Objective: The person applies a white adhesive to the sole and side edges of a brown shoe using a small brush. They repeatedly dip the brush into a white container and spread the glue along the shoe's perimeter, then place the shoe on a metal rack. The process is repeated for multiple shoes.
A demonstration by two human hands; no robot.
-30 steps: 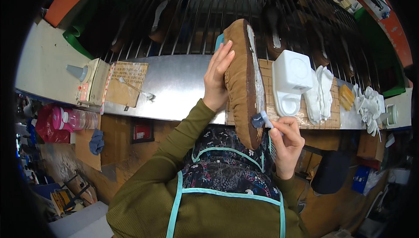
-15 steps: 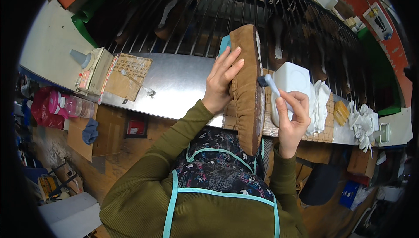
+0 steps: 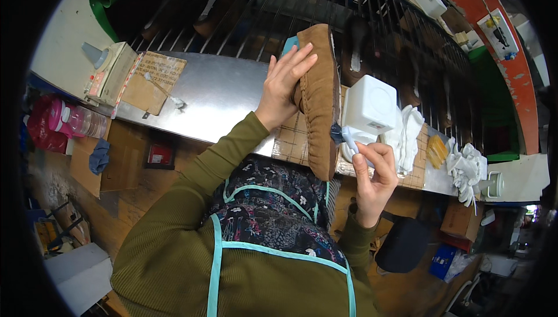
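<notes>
A brown suede shoe upper (image 3: 319, 108), drawn over some form, stands on its side, its sole edge turned to the right. My left hand (image 3: 283, 87) grips it from the left, fingers spread over the upper part and thumb hidden. Pinched between the fingers of my right hand (image 3: 376, 182) is a brush (image 3: 347, 137) with a pale handle. Its dark bristles touch the shoe's edge along the lower half. A white plastic container (image 3: 372, 105) stands just right of the shoe. Behind my left fingers a bit of light blue (image 3: 290, 44) shows.
White gloves (image 3: 407, 134) lie beside the container, with more gloves (image 3: 467, 169) farther right. A yellow block (image 3: 437, 151) sits between them. On the metal bench, a cardboard piece (image 3: 154, 81) holds a small stick tool. Beyond runs a rack of metal rollers (image 3: 256, 20) carrying dark shoes.
The brush has moved down along the shoe's edge toward me, with my right hand. My left hand still holds the shoe. The whole view has shifted somewhat.
</notes>
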